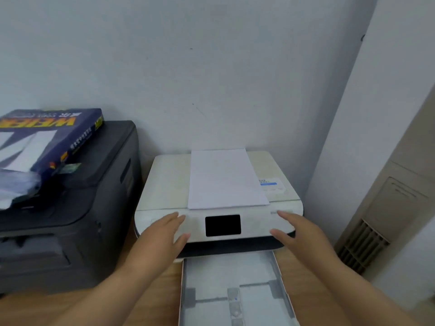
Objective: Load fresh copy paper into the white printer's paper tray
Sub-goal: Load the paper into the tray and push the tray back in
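Observation:
The white printer [164,184] stands against the wall with a black screen on its front panel. A stack of white paper [226,180] lies flat on its lid. Its paper tray [230,269] is pulled out toward me and holds no paper. My left hand [162,234] hovers at the front panel left of the screen, fingers apart, holding nothing. My right hand [296,229] is at the panel's right side, also open and empty. Both hands are just below the near edge of the paper stack.
A dark printer [77,220] stands to the left, with an opened blue ream of copy paper [47,140] on top. The wooden table [150,300] shows beside the tray. A beige vented unit [386,227] stands at the right.

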